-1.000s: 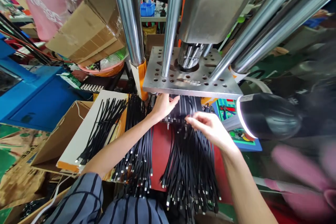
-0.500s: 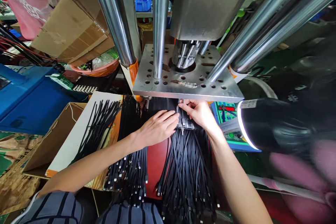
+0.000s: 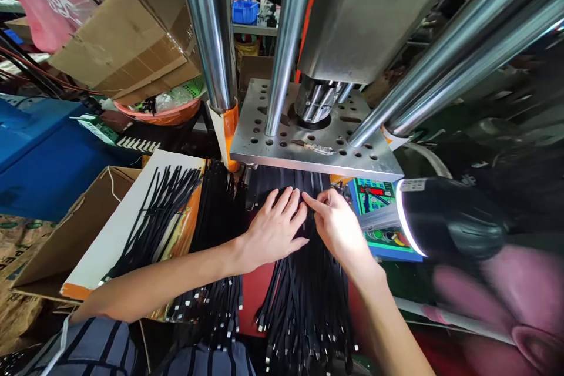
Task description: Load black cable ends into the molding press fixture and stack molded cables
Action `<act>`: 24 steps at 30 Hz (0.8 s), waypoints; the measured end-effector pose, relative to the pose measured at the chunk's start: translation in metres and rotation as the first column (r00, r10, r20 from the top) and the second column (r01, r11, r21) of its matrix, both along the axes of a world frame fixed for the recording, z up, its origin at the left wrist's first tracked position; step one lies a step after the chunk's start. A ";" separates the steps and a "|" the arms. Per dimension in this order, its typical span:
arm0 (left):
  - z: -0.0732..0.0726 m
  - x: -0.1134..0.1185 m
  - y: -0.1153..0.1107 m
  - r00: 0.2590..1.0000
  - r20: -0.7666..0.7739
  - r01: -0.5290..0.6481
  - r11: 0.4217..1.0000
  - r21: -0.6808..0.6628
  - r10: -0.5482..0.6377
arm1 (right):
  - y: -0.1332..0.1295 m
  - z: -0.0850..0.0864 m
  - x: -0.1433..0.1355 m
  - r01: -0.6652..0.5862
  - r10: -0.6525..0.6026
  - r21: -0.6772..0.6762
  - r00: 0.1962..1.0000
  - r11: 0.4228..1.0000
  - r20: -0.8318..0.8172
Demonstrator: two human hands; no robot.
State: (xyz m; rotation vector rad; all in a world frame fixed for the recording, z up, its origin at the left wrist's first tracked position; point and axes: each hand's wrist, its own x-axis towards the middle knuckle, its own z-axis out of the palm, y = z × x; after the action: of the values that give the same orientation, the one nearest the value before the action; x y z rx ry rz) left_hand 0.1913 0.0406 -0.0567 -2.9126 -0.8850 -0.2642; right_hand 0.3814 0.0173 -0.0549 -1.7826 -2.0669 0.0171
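Black flat cables (image 3: 304, 299) with metal-tipped connectors hang in a thick bundle over a red surface (image 3: 257, 299) below the press plate. My left hand (image 3: 275, 228) lies palm down on the cables' upper part, its fingers spread. Just right of it, my right hand (image 3: 337, 222) has its index finger stretched toward the left fingertips, while its other fingers are curled. Whatever may be under that curled hand is hidden. Above both hands is the perforated metal plate (image 3: 317, 150) of the press.
More black cables (image 3: 165, 211) lie on a white board (image 3: 101, 241) at the left, beside an open carton (image 3: 70, 235). Steel columns (image 3: 211, 35) rise around the press. A lit lamp (image 3: 449, 220), a green control panel (image 3: 383, 217) and a pink fan (image 3: 524, 305) are at the right.
Both hands have moved down toward me on the cables. My left fingers have spread, and my right index finger has straightened. The head view has shifted slightly.
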 end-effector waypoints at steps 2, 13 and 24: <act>0.006 0.004 0.013 0.999 0.027 -0.026 0.997 -0.078 0.029 | 0.005 -0.001 -0.004 0.097 -0.089 -0.039 0.984 0.995 0.153; 0.016 0.041 0.104 0.990 0.115 -0.065 0.983 -0.171 0.086 | 0.107 0.002 0.004 0.106 -0.107 0.018 0.991 0.994 0.079; 0.010 -0.093 -0.012 0.877 0.170 -0.405 0.881 -0.245 0.450 | -0.099 -0.020 -0.057 0.304 -0.308 -0.064 0.950 0.950 -0.050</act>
State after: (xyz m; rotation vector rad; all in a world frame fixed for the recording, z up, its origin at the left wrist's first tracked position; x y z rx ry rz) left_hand 0.0985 0.0288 -0.0467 -2.7867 -1.6549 -0.4953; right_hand 0.3241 -0.0814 -0.0751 -2.0924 -1.7440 0.0387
